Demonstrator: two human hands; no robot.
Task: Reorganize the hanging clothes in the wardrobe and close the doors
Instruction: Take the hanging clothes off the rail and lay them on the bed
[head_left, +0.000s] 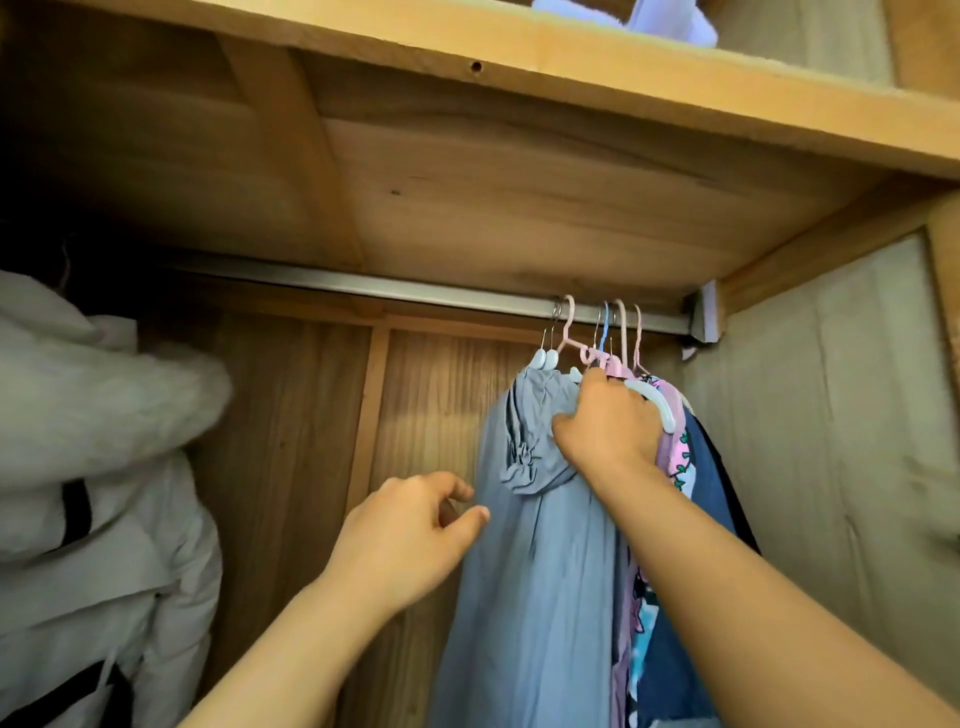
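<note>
While our right hand (608, 421) grips the bunched hangers (613, 358) and our left hand (410, 535) hovers loosely spread, hooks may slip off the rail (415, 293).

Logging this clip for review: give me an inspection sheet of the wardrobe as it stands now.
Surface: metal rail under a wooden shelf.
Job's things: grey dress, pink and blue clothes bunched at rail's right end; white coat far left; doors not seen.
Clutter: white fabric on shelf.
Hands: right hand grips the hangers; left hand loosely curled, beside the dress.
Cables: nothing seen.
Surroundings: wooden back panel.
</note>
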